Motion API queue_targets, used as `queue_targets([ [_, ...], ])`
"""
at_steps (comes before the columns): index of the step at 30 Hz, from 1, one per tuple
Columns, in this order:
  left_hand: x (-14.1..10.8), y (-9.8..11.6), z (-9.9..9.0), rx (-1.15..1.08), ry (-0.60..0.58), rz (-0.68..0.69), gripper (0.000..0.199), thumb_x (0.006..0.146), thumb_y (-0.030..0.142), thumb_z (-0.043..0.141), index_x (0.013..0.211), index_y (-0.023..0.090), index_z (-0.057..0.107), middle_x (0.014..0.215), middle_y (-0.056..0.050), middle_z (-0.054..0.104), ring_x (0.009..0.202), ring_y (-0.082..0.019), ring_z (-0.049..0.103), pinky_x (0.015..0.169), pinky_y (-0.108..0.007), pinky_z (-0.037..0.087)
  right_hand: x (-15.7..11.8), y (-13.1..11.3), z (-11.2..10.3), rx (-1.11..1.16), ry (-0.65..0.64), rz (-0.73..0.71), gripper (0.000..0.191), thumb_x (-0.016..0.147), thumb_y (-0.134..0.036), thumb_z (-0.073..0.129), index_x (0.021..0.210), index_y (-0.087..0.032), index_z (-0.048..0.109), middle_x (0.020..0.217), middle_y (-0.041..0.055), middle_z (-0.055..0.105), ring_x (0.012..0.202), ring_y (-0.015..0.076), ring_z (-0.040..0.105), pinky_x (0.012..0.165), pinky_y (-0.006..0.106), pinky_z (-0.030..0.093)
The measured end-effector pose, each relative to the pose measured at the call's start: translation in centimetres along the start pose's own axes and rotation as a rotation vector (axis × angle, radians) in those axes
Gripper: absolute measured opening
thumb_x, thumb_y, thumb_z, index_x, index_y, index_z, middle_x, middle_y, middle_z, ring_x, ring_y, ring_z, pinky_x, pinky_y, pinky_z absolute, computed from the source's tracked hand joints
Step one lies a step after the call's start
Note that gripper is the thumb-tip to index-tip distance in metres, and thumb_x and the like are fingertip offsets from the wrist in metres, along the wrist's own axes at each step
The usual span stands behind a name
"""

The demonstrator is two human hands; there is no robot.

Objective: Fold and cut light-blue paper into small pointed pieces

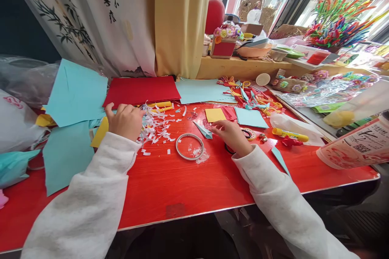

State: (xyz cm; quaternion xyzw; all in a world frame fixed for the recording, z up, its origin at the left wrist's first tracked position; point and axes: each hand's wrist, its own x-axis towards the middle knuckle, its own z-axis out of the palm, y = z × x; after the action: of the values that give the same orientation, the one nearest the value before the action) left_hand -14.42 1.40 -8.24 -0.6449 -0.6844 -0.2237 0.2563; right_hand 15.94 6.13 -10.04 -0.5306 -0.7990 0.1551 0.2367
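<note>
My left hand [126, 122] is on the left, palm down, fingers bent and spread beside a heap of white paper shreds [156, 123]. Its fingertips are partly hidden, and I make out nothing held in it. Right of the middle, my right hand [232, 134] reaches in with thumb and forefinger slightly apart. A folded light-blue paper piece [204, 130] lies just left of those fingertips; whether they touch it I cannot tell. Between the hands a roll of tape [189, 146] lies flat. Yellow paper [215, 115] and a stack of light-blue squares [251, 117] lie beyond the right hand.
Red sheets [142, 90] and large light-blue sheets [77, 93] lie at the back and left. On the right are a yellow glue stick [290, 134], a blue paper strip [280, 160] and a large printed cup [355, 143]. Tangled ribbon-like strips [258, 99] lie at the back.
</note>
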Motion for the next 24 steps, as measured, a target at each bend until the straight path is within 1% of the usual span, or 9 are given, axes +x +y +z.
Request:
queue_targets([
  [3, 0.2, 0.5, -0.1, -0.054, 0.116, -0.080, 0.033, 0.076, 0.020, 0.046, 0.108, 0.020, 0.054, 0.111, -0.015, 0.052, 0.110, -0.032, 0.041, 0.093, -0.052, 0.018, -0.1, -0.3, 0.7, -0.092, -0.011, -0.016, 0.024, 0.076, -0.038, 0.055, 0.082, -0.016, 0.062, 0.085, 0.0081, 0.060, 0.072, 0.0169, 0.055, 0.063, 0.028, 0.038],
  [5, 0.2, 0.6, -0.2, -0.040, 0.179, -0.086, 0.042, 0.073, 0.022, 0.051, 0.115, 0.018, 0.048, 0.120, -0.017, 0.046, 0.116, -0.034, 0.034, 0.093, -0.053, 0.017, -0.1, -0.4, 1.0, -0.090, -0.048, -0.035, 0.020, 0.075, -0.036, 0.056, 0.076, -0.016, 0.060, 0.084, 0.0070, 0.059, 0.074, 0.0166, 0.054, 0.063, 0.028, 0.038],
  [7, 0.2, 0.6, -0.4, -0.024, 0.177, -0.049, 0.031, 0.075, 0.027, 0.051, 0.105, 0.018, 0.054, 0.110, -0.015, 0.053, 0.112, -0.033, 0.038, 0.094, -0.053, 0.015, -0.1, -0.4, 1.1, -0.030, -0.078, -0.046, 0.018, 0.074, -0.034, 0.058, 0.073, -0.016, 0.057, 0.080, 0.0054, 0.059, 0.072, 0.0157, 0.052, 0.062, 0.027, 0.037],
  [10, 0.1, 0.5, -0.7, -0.031, 0.110, 0.009, 0.022, 0.084, 0.026, 0.039, 0.088, 0.019, 0.060, 0.077, -0.007, 0.060, 0.092, -0.025, 0.051, 0.095, -0.049, 0.019, -0.1, -0.5, 1.0, 0.195, -0.115, -0.017, 0.021, 0.073, -0.035, 0.058, 0.071, -0.015, 0.053, 0.072, 0.0025, 0.057, 0.064, 0.0123, 0.048, 0.057, 0.025, 0.035],
  [15, 0.1, 0.8, -0.7, -0.061, 0.134, 0.021, 0.022, 0.083, 0.024, 0.042, 0.090, 0.018, 0.062, 0.088, -0.008, 0.060, 0.098, -0.025, 0.049, 0.097, -0.049, 0.016, -0.2, -1.4, 0.5, 0.708, -0.267, 0.073, 0.029, 0.072, -0.042, 0.057, 0.084, -0.016, 0.049, 0.056, -0.0040, 0.049, 0.048, 0.0079, 0.044, 0.044, 0.021, 0.030],
  [18, 0.1, 1.7, -0.4, -0.166, 0.033, -0.003, 0.021, 0.082, 0.029, 0.045, 0.085, 0.019, 0.063, 0.084, -0.007, 0.062, 0.093, -0.023, 0.051, 0.098, -0.047, 0.018, -0.6, -2.3, 0.5, 0.850, -0.300, 0.091, 0.035, 0.069, -0.040, 0.061, 0.091, -0.015, 0.052, 0.055, -0.0040, 0.048, 0.047, 0.0076, 0.043, 0.042, 0.021, 0.028],
  [20, 0.0, 3.1, -0.3, -0.393, -0.046, -0.112, 0.026, 0.078, 0.034, 0.051, 0.098, 0.019, 0.060, 0.098, -0.008, 0.060, 0.098, -0.024, 0.049, 0.094, -0.043, 0.027, -0.9, -3.1, 0.7, 0.912, -0.295, 0.078, 0.034, 0.068, -0.038, 0.063, 0.092, -0.015, 0.054, 0.057, -0.0040, 0.048, 0.047, 0.0060, 0.039, 0.042, 0.020, 0.026],
  [21, -0.1, 4.0, -0.3, -0.575, -0.132, -0.165, 0.032, 0.075, 0.039, 0.054, 0.098, 0.018, 0.059, 0.099, -0.009, 0.059, 0.096, -0.023, 0.051, 0.089, -0.039, 0.033, -1.0, -3.4, 0.8, 0.940, -0.291, 0.068, 0.034, 0.068, -0.037, 0.064, 0.091, -0.015, 0.054, 0.057, -0.0042, 0.048, 0.047, 0.0054, 0.038, 0.042, 0.020, 0.026],
  [24, -0.8, 6.9, -0.5, -1.112, -0.529, -0.231, 0.037, 0.072, 0.048, 0.053, 0.089, 0.016, 0.061, 0.088, -0.004, 0.062, 0.082, -0.018, 0.055, 0.076, -0.030, 0.041, -1.5, -4.3, 1.2, 0.986, -0.309, 0.013, 0.032, 0.068, -0.036, 0.064, 0.091, -0.017, 0.053, 0.060, -0.0043, 0.048, 0.049, 0.0054, 0.039, 0.043, 0.020, 0.027],
])
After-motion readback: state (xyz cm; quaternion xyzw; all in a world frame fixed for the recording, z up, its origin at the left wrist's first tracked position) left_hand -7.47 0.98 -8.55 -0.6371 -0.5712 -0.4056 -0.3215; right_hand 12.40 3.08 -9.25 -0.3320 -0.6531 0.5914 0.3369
